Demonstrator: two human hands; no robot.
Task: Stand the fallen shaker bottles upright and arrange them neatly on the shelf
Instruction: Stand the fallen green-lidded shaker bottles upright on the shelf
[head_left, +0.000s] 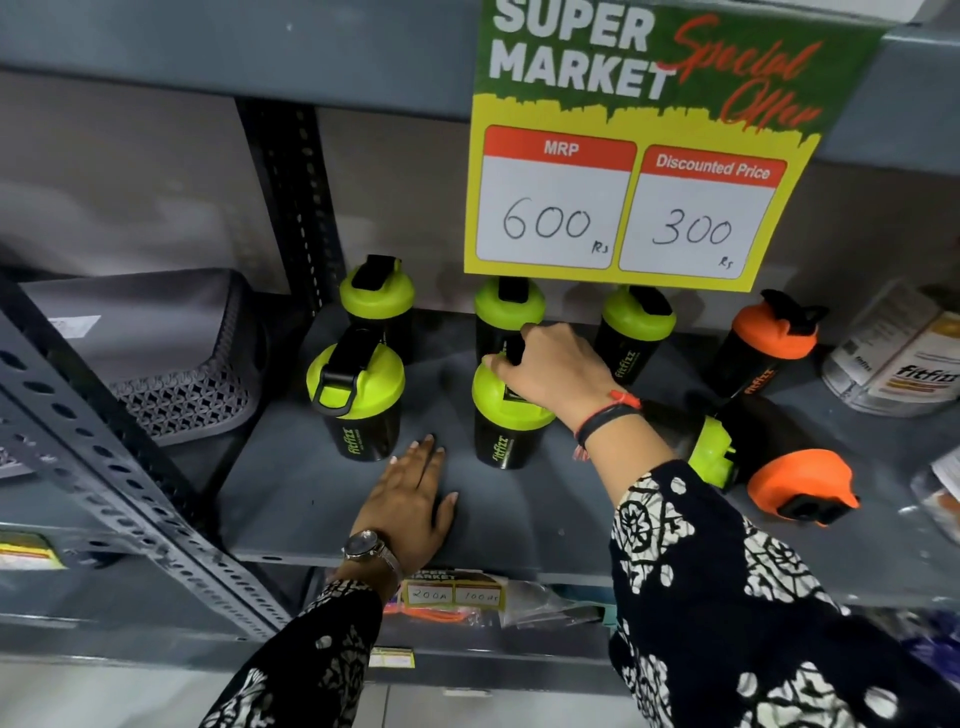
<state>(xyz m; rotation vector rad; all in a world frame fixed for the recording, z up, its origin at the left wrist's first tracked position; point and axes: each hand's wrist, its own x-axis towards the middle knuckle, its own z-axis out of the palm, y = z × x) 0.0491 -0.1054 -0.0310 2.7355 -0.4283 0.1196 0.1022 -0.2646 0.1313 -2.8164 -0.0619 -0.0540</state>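
Right hand (550, 371) grips the lid of the front-middle green shaker (506, 415), fingers closed over its top; it is upright on the shelf (291, 499). Left hand (410, 499) lies flat and open on the shelf, holding nothing. Six shakers stand; two lie fallen at right, one green (719, 452), one orange (800, 483). Judged mostly done: those two remain, plus row alignment.

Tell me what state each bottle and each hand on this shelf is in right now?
Back-left green bottle: upright.
Front-left green bottle: upright.
Back-middle green bottle: upright.
Front-middle green bottle: upright, right hand on its lid.
Back-right green bottle: upright.
Standing orange bottle: upright.
Fallen green bottle: on its side.
Fallen orange bottle: on its side.
Left hand: flat on the shelf, empty.
Right hand: gripping the lid.
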